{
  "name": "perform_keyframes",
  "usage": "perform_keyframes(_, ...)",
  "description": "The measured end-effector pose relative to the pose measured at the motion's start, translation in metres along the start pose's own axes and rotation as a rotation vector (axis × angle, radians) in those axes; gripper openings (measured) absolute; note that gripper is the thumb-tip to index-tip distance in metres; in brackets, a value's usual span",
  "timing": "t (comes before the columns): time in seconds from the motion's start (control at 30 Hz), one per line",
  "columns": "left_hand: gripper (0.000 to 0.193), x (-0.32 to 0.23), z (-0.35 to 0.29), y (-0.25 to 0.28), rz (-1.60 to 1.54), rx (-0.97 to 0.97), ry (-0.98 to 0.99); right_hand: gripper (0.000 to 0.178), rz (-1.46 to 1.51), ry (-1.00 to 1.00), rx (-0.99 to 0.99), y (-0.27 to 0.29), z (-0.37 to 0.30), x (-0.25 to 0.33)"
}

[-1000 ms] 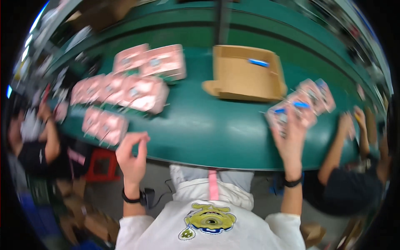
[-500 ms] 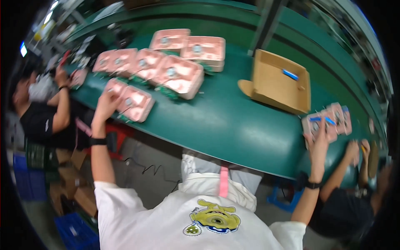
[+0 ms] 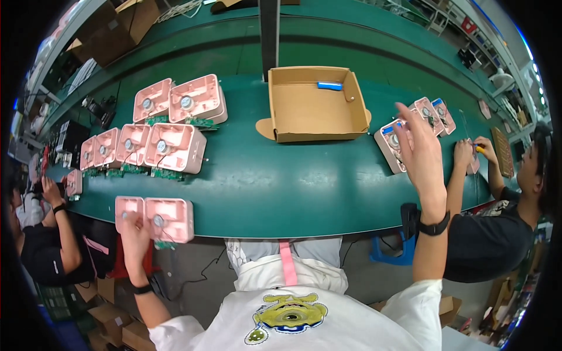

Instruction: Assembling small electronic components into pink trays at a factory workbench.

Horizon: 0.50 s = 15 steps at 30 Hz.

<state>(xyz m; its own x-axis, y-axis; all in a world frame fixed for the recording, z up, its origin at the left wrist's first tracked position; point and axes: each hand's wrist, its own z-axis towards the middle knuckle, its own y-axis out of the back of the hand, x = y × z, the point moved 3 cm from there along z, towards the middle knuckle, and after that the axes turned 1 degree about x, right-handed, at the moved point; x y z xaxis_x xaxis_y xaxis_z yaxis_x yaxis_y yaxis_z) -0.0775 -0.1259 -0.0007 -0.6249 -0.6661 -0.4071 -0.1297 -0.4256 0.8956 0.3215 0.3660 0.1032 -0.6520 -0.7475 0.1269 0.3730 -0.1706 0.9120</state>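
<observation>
here, the pink housing [image 3: 129, 205] by the left hand [image 3: 136, 238] opens upward.

From my station I see two open pink housings [image 3: 171, 212] side by side, lower left; three more pink shells [image 3: 389, 150] cluster at right.
</observation>
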Motion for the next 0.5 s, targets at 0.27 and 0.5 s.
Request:
perform_keyframes(0.27, 0.012, -0.18, -0.024, -0.043, -0.113, 0.112, -0.169, 0.01, -0.336, 0.457, 0.157, -0.12, 0.121, 0.014)
perform_keyframes(0.5, 0.006, -0.275, -0.005, -0.098, -0.291, 0.329, -0.387, 0.008, -0.324, 0.53, 0.164, -0.126, 0.13, 0.006)
